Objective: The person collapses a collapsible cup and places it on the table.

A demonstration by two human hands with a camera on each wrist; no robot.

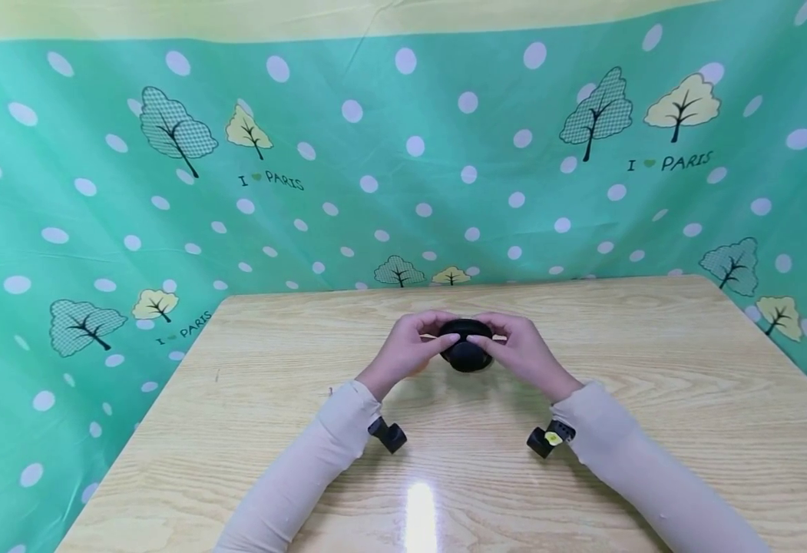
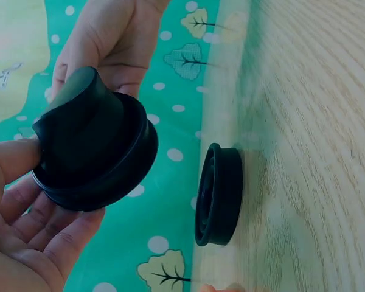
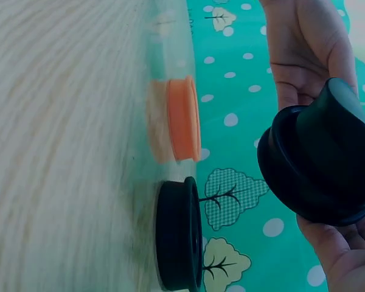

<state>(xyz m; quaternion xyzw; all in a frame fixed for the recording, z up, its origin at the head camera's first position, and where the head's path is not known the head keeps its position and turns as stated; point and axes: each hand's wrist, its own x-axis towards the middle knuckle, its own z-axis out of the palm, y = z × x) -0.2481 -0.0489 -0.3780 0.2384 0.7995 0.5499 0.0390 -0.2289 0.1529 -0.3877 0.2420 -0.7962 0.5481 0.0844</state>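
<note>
Both hands grip one black round lid-like piece point(image 1: 467, 355) with a raised, slanted top, holding it above the table. My left hand point(image 1: 408, 349) has its thumb on the near face and its fingers behind the rim. The right hand point(image 1: 522, 352) pinches the opposite side in the same way. Tilted, the piece point(image 2: 94, 149) shows a stepped round rim in the left wrist view. Below it, apart from both hands, a shallow black ring-shaped piece point(image 2: 222, 194) lies on the table. An orange round piece point(image 3: 184, 120) lies beside that ring in the right wrist view.
The wood-grain table point(image 1: 272, 461) spreads around the hands, with a light glare near its front. A green dotted cloth point(image 1: 348, 184) hangs behind it. Small black cameras point(image 1: 392, 438) are strapped at both wrists.
</note>
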